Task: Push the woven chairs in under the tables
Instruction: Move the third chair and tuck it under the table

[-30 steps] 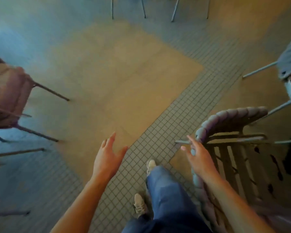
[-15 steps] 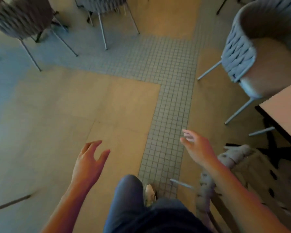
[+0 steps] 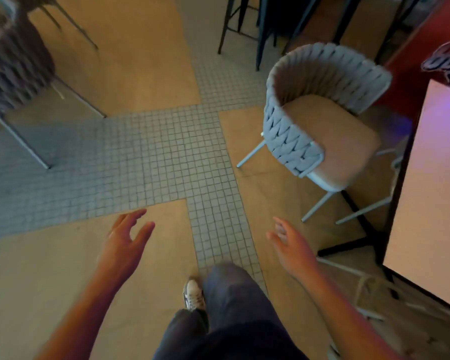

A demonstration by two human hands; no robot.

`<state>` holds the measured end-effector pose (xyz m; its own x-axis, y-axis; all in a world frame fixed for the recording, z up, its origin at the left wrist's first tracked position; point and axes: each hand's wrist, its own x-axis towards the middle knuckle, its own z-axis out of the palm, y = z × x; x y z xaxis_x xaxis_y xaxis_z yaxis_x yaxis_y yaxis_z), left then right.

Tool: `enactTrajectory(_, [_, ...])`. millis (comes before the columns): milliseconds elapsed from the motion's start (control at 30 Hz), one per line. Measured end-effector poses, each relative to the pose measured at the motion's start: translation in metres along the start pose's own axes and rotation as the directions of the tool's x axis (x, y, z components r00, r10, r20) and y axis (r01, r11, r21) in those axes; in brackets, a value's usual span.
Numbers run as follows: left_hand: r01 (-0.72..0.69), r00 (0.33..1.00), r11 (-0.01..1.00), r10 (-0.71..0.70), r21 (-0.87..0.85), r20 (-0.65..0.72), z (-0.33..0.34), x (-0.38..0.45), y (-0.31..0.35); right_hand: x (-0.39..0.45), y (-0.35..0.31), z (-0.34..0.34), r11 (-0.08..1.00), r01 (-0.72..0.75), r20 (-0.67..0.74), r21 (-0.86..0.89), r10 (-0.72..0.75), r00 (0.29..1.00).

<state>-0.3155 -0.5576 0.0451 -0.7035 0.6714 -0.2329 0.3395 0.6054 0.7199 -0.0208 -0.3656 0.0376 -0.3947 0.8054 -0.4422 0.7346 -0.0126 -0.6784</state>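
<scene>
A grey woven chair [image 3: 320, 118] with a tan seat stands ahead on the right, turned toward a pale table [image 3: 426, 193] at the right edge, its seat mostly outside the tabletop. My left hand [image 3: 125, 242] hangs open over the beige floor, holding nothing. My right hand [image 3: 289, 245] is open too, fingers spread, well short of the chair and below its front legs. A second woven chair [image 3: 13, 68], blurred, stands at the far left. Thin white legs of another chair [image 3: 361, 279] show under the table at lower right.
Dark metal stool legs [image 3: 247, 24] stand at the top middle behind the grey chair. The table's black base [image 3: 348, 248] lies on the floor beside my right hand. A band of small grey tiles [image 3: 166, 157] crosses the beige floor. My leg and shoe [image 3: 192, 294] are below.
I have walked forward and turned right, away from the chair my right hand was touching. The grey chair and the table are now closer and more central. Both hands stay open and empty.
</scene>
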Motion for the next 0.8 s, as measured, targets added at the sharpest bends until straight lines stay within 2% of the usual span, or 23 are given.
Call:
enactTrajectory(133, [-0.113,0.993,0.993,0.112,0.020,0.038,-0.022,0.138,0.050,0.085,-0.056,0.002,0.995,-0.037,-0.097,0.092,0.046,0.994])
enactTrajectory(267, [-0.199,0.978,0.979,0.195,0.041,0.079,-0.011,0.278,0.099,0.195,-0.098,0.006,0.985,-0.040,-0.159,0.166,0.066,0.985])
enactTrajectory(333, [-0.227,0.965,0.973,0.218,0.048,0.144,0.000,0.358,0.133,0.262,-0.121,-0.005,0.972,-0.101,-0.195,0.214,0.143,0.970])
enactTrajectory(400, [-0.263,0.952,0.964,0.253,0.039,0.170,0.006,0.395,0.156,0.292,-0.138,-0.015,0.974,-0.096,-0.213,0.206,0.140,0.967])
enactTrajectory(533, [-0.322,0.918,0.945,0.299,0.050,0.262,0.027,0.503,0.221,0.374,-0.174,-0.056,0.952,-0.079,-0.296,0.296,0.170,0.940])
enactTrajectory(633, [-0.393,0.869,0.917,0.348,0.062,0.352,0.050,0.575,0.267,0.426,-0.190,-0.083,0.926,-0.107,-0.382,0.362,0.252,0.889])
enactTrajectory(700, [-0.454,0.814,0.888,0.380,0.072,0.439,0.078,0.626,0.297,0.464,-0.192,-0.094,0.877,-0.200,-0.416,0.437,0.394,0.820])
enactTrajectory(800, [-0.546,0.722,0.834,0.421,0.079,0.549,0.120,0.689,0.339,0.504,-0.194,-0.099,0.829,-0.254,-0.475,0.499,0.506,0.720])
